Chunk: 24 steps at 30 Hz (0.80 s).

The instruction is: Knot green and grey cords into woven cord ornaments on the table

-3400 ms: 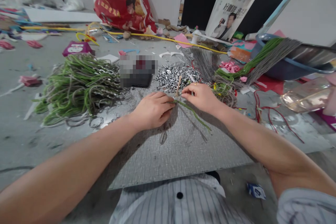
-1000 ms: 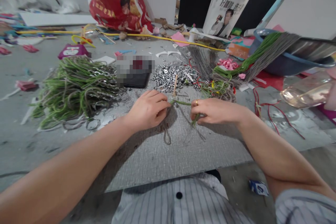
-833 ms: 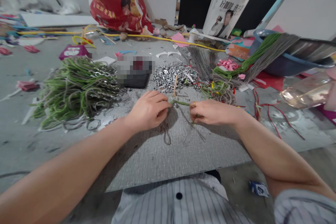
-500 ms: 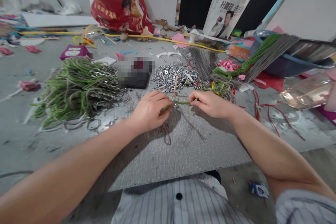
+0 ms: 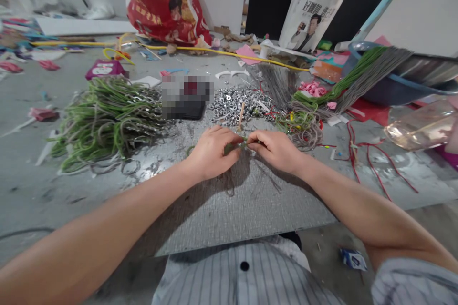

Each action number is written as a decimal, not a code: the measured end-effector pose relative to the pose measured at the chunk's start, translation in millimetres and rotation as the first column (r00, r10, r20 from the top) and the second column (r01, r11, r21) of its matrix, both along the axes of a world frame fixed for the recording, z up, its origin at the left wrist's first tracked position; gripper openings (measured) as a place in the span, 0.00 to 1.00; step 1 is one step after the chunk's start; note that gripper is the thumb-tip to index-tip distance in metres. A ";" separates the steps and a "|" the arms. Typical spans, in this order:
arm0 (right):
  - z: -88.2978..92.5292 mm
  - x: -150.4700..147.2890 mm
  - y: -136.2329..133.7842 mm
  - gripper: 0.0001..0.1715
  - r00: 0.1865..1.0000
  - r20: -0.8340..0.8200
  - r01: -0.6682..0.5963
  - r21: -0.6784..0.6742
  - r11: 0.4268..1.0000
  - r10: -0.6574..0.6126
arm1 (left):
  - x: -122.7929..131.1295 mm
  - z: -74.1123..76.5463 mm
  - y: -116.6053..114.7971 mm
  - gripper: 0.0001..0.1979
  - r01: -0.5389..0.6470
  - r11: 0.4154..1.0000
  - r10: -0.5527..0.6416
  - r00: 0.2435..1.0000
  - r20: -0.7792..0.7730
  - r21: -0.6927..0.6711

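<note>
Over the middle of the table my left hand [image 5: 219, 151] and my right hand [image 5: 274, 149] meet almost fingertip to fingertip. Both pinch a green cord [image 5: 244, 140], of which only a short bit shows between them. A thin wooden stick [image 5: 241, 115] stands up just behind the fingers. Beyond it lies a heap of small metal rings [image 5: 229, 100]. Thin grey cords [image 5: 268, 178] lie loose on the table under my hands. To the left is a big pile of green and grey cords [image 5: 107, 124] with metal pieces on it.
A dark, partly blurred flat object [image 5: 188, 107] lies left of the rings. At the right, a blue basin [image 5: 372, 83] has long green and grey cords draped over its rim. Red cords [image 5: 354, 152] lie in front of it. A red bag [image 5: 164, 5] stands at the back.
My hands have come together; the stretch of green cord between them is much shorter. My right hand has moved left, and a green loop now shows behind my left hand.
</note>
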State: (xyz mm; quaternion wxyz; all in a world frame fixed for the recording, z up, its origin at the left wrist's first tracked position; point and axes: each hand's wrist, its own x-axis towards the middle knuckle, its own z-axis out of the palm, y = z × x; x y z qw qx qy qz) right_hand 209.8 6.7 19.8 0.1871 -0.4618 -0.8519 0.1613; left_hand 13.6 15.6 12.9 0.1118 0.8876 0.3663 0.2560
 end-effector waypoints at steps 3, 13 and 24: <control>-1.2 -0.5 -0.9 0.08 1.000 0.014 -0.015 0.022 1.000 0.015 | 0.6 -0.2 -0.6 0.10 0.010 0.999 -0.008 0.999 -0.033 0.040; -6.7 -1.9 -2.8 0.10 0.998 0.006 -0.065 0.115 0.991 0.065 | 1.7 -5.3 2.4 0.18 0.008 0.994 0.001 0.996 -0.084 0.105; -8.3 -2.9 -2.3 0.12 0.997 0.024 -0.072 0.178 0.981 0.069 | 3.6 -8.5 4.9 0.09 -0.043 0.997 0.044 0.999 -0.003 0.056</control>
